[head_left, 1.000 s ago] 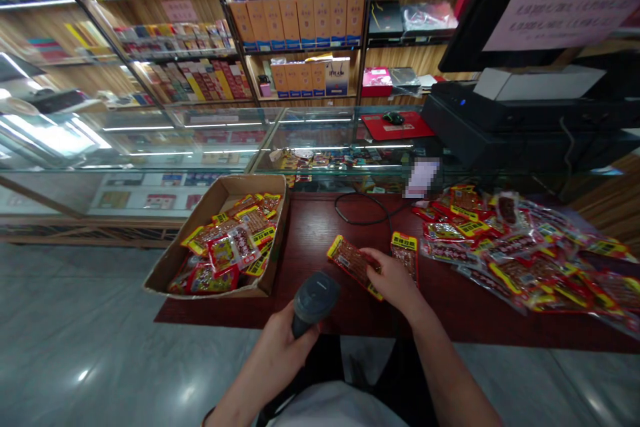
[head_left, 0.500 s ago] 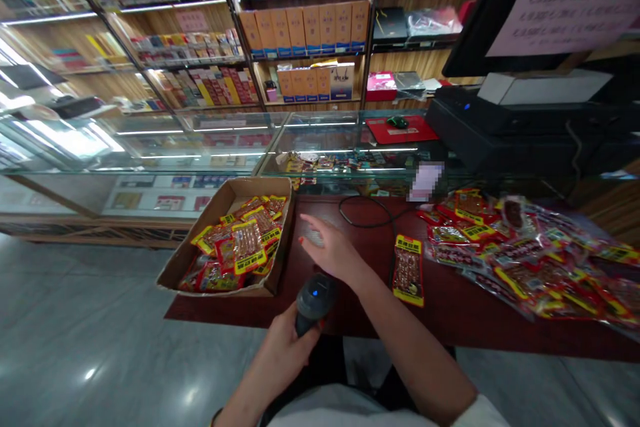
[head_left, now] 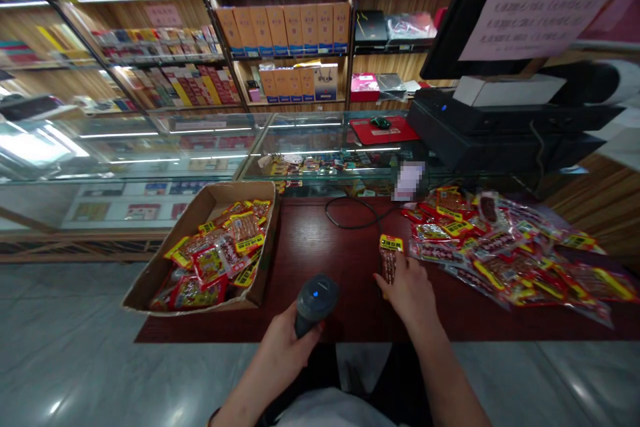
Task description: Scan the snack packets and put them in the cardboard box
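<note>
My left hand (head_left: 285, 345) is wrapped around the handle of a dark handheld barcode scanner (head_left: 318, 295), which shows a small blue light on top. To its right, my right hand (head_left: 411, 290) grips a red and yellow snack packet (head_left: 389, 260) lying on the table, thumb at its left edge and fingers over its right side. The hand hides the packet's lower right part. On the left, an open cardboard box (head_left: 267, 277) holds several similar packets (head_left: 210, 267). A loose heap of snack packets (head_left: 505, 247) spreads over the table's right side.
The dark red table (head_left: 320, 247) meets a glass display counter (head_left: 310, 137). A black cable (head_left: 353, 225) curls on the tabletop. Behind the heap stand a black machine (head_left: 480, 133) and a monitor (head_left: 450, 33); a mouse (head_left: 381, 123) rests on a red pad (head_left: 407, 133).
My right hand has moved from beside the cardboard box rightward onto the single snack packet. A different packet now lies on top in the box. The view has turned slightly right.
</note>
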A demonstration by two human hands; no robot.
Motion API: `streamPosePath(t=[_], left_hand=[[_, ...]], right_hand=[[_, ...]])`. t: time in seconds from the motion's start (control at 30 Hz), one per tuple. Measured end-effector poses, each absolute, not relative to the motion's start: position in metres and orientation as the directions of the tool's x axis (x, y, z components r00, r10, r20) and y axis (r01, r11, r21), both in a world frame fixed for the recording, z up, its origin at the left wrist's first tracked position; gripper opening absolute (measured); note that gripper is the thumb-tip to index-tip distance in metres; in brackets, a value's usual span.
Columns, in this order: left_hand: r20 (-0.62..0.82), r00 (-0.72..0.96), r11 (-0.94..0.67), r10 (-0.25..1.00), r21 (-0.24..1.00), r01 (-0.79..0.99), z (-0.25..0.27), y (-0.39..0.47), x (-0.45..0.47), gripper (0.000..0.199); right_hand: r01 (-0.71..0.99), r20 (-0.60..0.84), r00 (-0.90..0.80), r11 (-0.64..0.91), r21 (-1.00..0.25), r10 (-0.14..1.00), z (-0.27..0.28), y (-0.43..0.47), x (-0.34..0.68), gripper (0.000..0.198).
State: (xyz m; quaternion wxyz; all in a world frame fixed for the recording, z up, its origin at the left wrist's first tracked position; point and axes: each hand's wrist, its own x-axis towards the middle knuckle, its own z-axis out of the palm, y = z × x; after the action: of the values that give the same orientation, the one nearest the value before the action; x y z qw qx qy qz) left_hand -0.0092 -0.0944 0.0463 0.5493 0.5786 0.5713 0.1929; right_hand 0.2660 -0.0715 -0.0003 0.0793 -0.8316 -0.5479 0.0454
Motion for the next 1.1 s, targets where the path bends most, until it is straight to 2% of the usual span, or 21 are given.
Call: streamPosePath(t=[0.1,0.2,0.3,0.4,0.5,0.57,0.63,0.73,1.0,1.1], left_hand=[[-0.407,0.266,0.263,0.874,0.855,0.448,0.046,-0.097,-0.011,0.016],[-0.407,0.228,0.273,0.884,0.848,0.455,0.043,-0.099,-0.017,0.014],[-0.406,0.223,0.275,0.886,0.849,0.451,0.039,-0.101,-0.021,0.013],[-0.398,0.229,0.271,0.888,0.857,0.438,0.038,-0.103,-0.024,0.011],[-0.375,0.241,0.245,0.895,0.865,0.437,0.041,-0.103,-0.022,0.01],[-0.359,0.256,0.221,0.897,0.868,0.444,0.045,-0.103,-0.02,0.01],[-0.352,0.267,0.206,0.897,0.869,0.45,0.05,-0.103,-0.018,0.01],[-0.357,0.271,0.21,0.894,0.867,0.452,0.057,-0.104,-0.017,0.01],[-0.368,0.237,0.232,0.899,0.859,0.457,0.064,-0.106,-0.021,0.013],[-0.347,0.259,0.205,0.901,0.869,0.451,0.07,-0.106,-0.017,0.014]], right_hand=[[0.921,0.002,0.324,-0.315,-0.23,0.946,0.0,-0.072,0.269,0.043],[0.892,-0.02,0.304,-0.292,-0.345,0.953,0.0,-0.076,0.283,0.043],[0.817,-0.037,0.443,-0.421,-0.394,0.896,0.001,-0.082,0.3,0.049],[0.735,0.023,0.564,-0.49,-0.469,0.825,0.003,-0.084,0.308,0.054],[0.619,0.066,0.519,-0.322,-0.716,0.852,0.004,-0.076,0.295,0.051],[0.467,0.014,0.387,-0.183,-0.865,0.922,0.001,-0.066,0.279,0.044],[0.308,-0.045,0.233,-0.117,-0.944,0.971,-0.005,-0.056,0.262,0.037],[0.202,-0.09,0.133,-0.116,-0.973,0.987,-0.016,-0.045,0.25,0.034],[0.203,-0.146,0.087,-0.161,-0.966,0.986,-0.023,-0.034,0.257,0.031],[0.04,-0.236,0.09,-0.24,-0.97,0.968,-0.021,-0.033,0.255,0.034]])
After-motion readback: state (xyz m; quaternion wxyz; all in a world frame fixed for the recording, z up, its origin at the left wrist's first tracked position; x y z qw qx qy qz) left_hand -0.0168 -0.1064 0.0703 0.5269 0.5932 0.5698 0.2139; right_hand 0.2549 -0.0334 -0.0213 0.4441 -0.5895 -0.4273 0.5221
